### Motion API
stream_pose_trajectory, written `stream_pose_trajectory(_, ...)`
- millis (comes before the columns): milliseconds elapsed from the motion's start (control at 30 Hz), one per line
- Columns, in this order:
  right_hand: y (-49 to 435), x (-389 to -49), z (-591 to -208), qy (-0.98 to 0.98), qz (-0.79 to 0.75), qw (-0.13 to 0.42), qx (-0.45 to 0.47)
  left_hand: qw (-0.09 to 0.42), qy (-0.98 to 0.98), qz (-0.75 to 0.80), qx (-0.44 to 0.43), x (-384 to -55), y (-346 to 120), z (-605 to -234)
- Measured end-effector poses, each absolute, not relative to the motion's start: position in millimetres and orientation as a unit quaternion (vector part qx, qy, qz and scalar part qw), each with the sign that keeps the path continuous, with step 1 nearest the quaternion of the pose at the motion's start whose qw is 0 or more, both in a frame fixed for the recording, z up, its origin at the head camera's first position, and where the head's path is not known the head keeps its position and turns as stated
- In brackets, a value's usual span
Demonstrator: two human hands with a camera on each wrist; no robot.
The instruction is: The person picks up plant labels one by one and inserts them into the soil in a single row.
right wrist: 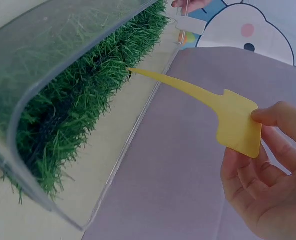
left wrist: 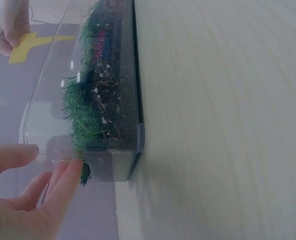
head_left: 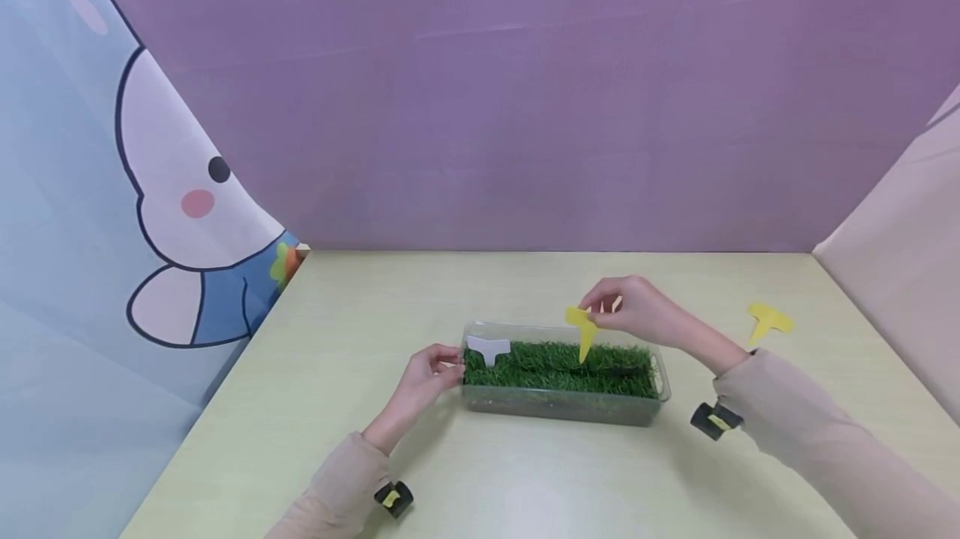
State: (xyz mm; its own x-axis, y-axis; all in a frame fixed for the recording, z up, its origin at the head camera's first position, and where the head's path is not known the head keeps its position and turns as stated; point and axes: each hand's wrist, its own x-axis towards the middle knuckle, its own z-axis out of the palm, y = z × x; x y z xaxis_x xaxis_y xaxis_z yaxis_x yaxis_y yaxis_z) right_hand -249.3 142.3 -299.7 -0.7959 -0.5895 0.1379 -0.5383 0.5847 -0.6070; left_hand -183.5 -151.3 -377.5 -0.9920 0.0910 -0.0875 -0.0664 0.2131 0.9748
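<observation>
While left hand [head_left: 426, 376] is gripping box [head_left: 558, 405] end, right hand [head_left: 632, 306] is pinching yellow tag [head_left: 582, 327] above grass [head_left: 540, 356]; white tag [head_left: 489, 347] is standing near left hand, second tag [head_left: 768, 319] lying near right wrist.

no legible writing, held yellow tag [right wrist: 239, 125] plain, white tag [head_left: 489, 346] seemingly plain, though small in view

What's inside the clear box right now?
The clear box holds green grass, a white marker stuck in it, and dark, speckled filling beneath. The grass covers the marker's lower stem and most of the filling's top.
</observation>
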Motion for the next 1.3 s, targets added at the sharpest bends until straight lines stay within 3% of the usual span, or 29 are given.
stream_pose_trajectory(500, 118, -252, -306, 0.878, -0.338, 0.063, -0.332, 0.061, 0.773, 0.631, 0.005, -197, -156, -407)
stream_pose_trajectory(733, 110, -251, -306, 0.877, -0.338, 0.068, -0.335, 0.063, 0.778, 0.625, 0.008, -186, -151, -381)
stream_pose_trajectory(967, 103, -253, -310, 0.875, -0.338, 0.072, -0.340, 0.065, 0.775, 0.629, 0.004, -198, -156, -407)
stream_pose_trajectory(1300, 94, -253, -314, 0.868, -0.344, 0.081, -0.350, 0.056, 0.776, 0.628, 0.006, -198, -155, -409)
